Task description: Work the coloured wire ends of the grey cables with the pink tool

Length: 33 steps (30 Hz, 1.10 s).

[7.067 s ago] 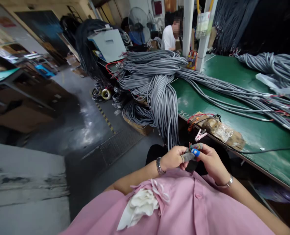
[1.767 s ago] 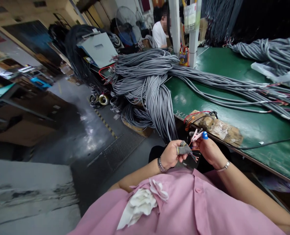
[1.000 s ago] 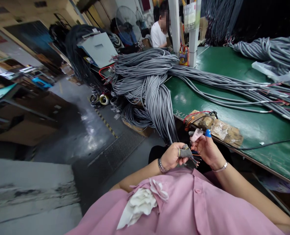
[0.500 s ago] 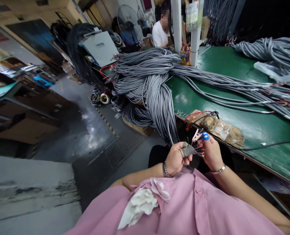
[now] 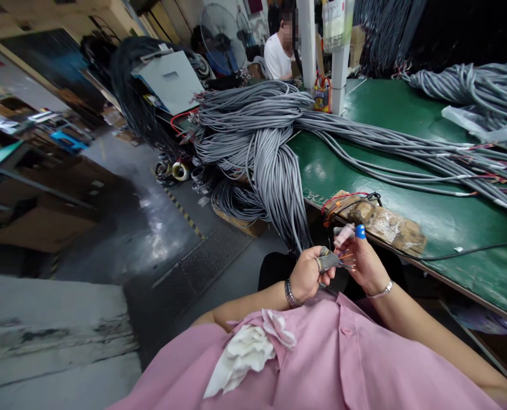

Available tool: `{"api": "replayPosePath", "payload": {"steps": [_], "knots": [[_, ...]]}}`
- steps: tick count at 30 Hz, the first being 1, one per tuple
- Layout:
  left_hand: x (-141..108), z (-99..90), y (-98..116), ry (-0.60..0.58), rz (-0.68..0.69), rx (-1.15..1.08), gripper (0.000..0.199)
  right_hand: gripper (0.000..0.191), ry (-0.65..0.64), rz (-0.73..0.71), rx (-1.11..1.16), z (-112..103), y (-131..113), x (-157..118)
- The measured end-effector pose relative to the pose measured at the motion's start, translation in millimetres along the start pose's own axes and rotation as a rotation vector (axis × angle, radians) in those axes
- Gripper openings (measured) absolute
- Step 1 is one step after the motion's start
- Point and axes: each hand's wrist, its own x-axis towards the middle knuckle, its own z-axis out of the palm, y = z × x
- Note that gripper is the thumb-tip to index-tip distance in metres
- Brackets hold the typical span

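My left hand point(image 5: 308, 276) is closed on the end of a grey cable, most of which is hidden in the fingers. Its thumb wears a worn grey cover. Thin coloured wires point(image 5: 346, 262) fan out from the grip toward the right. Just beside them is my right hand point(image 5: 369, 269), its thumb raised in a blue finger cover point(image 5: 360, 231) and held apart from the fingers. Pale pink covers point(image 5: 343, 236) on those fingers are blurred, close to an orange wire. Whether they touch it is unclear.
A worn wooden block point(image 5: 384, 225) with red and black leads lies at the edge of the green bench point(image 5: 360, 148). Grey cable bundles point(image 5: 274, 151) drape over the bench's left end. A person in white point(image 5: 278, 57) sits behind a white post point(image 5: 308, 45).
The right hand's covered fingers have shifted and blurred beside the wires, the thumb still raised. The left hand keeps its grip. The whole view has moved slightly.
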Motion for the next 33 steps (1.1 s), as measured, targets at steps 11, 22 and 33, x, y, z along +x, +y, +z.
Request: {"api": "replayPosePath", "payload": {"steps": [11, 22, 33], "knots": [[-11.2, 0.9, 3.4, 0.098, 0.143, -0.052, 0.025, 0.032, -0.053, -0.014, -0.053, 3.7, -5.9, -5.2], [-0.9, 5.0, -2.0, 0.128, 0.133, 0.034, 0.027, 0.033, 0.064, 0.015, 0.016, 3.9, -5.4, -0.2], [-10.7, -6.5, -4.5, 0.113, 0.192, 0.03, 0.027, 0.046, -0.075, 0.106, -0.019, 1.4, -8.3, -3.3]]}}
